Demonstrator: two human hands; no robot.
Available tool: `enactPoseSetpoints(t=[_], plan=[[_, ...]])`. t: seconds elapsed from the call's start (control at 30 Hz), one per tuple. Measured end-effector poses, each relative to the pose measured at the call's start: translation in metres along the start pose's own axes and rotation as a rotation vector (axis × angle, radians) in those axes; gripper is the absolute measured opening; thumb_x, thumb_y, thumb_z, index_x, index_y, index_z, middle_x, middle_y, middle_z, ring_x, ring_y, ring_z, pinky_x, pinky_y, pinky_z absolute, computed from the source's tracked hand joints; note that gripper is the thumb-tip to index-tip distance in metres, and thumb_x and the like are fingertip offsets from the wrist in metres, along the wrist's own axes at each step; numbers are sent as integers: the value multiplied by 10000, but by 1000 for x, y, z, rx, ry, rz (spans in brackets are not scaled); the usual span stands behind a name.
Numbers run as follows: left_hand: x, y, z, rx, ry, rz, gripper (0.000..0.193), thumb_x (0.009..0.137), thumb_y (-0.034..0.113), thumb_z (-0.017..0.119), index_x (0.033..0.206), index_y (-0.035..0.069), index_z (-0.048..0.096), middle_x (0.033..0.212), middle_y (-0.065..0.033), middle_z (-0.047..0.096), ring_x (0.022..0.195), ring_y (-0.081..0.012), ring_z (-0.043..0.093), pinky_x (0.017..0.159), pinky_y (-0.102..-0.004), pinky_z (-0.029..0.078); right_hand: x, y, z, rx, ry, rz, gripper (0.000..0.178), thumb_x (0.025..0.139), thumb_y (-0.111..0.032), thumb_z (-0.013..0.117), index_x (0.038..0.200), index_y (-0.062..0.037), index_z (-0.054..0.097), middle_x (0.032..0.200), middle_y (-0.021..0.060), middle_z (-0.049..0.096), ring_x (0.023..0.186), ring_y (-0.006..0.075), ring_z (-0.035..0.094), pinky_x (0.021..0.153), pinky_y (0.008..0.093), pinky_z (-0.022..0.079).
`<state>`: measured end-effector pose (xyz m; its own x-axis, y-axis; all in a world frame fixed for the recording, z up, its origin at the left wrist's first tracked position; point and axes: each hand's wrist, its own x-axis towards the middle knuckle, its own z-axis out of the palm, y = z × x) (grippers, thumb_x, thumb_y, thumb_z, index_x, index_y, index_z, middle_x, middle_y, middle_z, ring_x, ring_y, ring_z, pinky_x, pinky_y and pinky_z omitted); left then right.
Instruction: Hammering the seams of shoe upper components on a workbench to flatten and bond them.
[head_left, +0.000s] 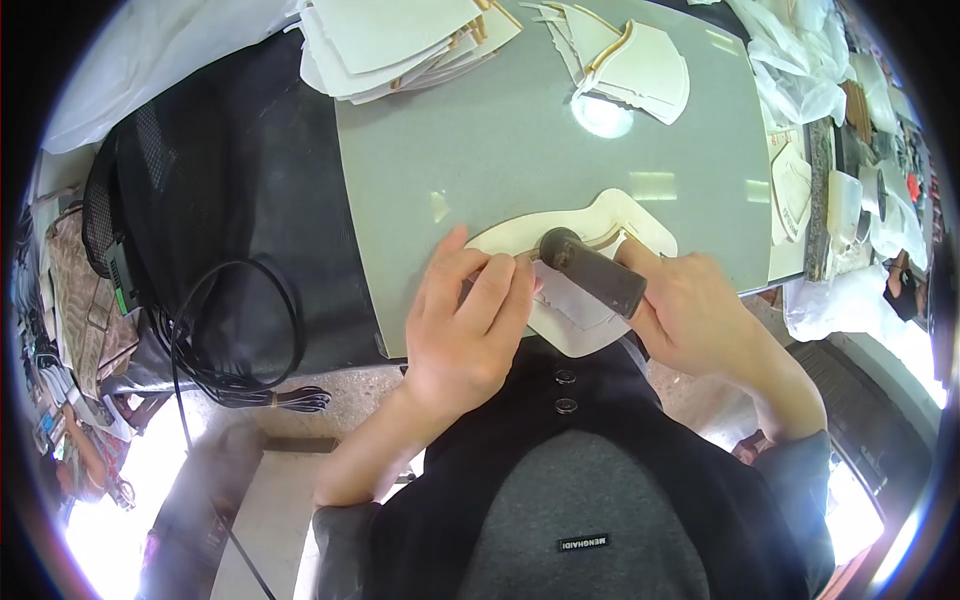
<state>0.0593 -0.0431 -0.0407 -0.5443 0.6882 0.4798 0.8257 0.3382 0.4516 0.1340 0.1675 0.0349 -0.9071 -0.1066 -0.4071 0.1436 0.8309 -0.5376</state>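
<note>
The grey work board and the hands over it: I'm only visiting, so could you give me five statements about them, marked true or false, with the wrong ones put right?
1. The right hand holds a dark, cylindrical hammer-like tool. True.
2. The left hand grips a cable. False: its fingers are on a cream, curved, flat piece.
3. Part of a thin, coiled black cable lies left of the smooth grey work board. True.
4. The larger stack of white flat pieces lies right of the smaller white stack. False: it lies to the left.
5. Both stacks lie beyond the hands, towards the board's far side. True.
</note>
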Motion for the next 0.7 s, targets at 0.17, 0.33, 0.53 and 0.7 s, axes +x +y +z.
enactPoseSetpoints(t=[0.17,0.33,0.53,0.7], plan=[[-1,1,0,82,10,38,311,637,47,809,928,-21,719,936,-77,632,852,-254,622,828,-442,590,1,-1,-7,99,14,15,328,972,-308,554,912,8,490,603,170,574,583,390,604,515,453,452],[0,1,-1,59,32,46,311,641,38,793,935,-28,719,942,-82,634,860,-256,625,827,-440,594,3,-10,-7,11,32,-66,301,968,-290,556,922,2,495,623,172,575,580,385,604,518,450,453],[-2,2,-2,53,24,37,300,652,37,787,936,-29,716,940,-83,635,874,-256,630,826,-448,592,4,-9,-4,47,23,-30,316,960,-301,570,929,5,497,637,170,583,580,387,604,522,452,455],[-4,0,1,52,40,37,301,654,52,794,933,-18,706,936,-86,637,884,-265,632,859,-416,580,6,-10,-9,119,41,-28,319,960,-304,571,927,4,494,651,176,594,595,397,604,527,455,455]])
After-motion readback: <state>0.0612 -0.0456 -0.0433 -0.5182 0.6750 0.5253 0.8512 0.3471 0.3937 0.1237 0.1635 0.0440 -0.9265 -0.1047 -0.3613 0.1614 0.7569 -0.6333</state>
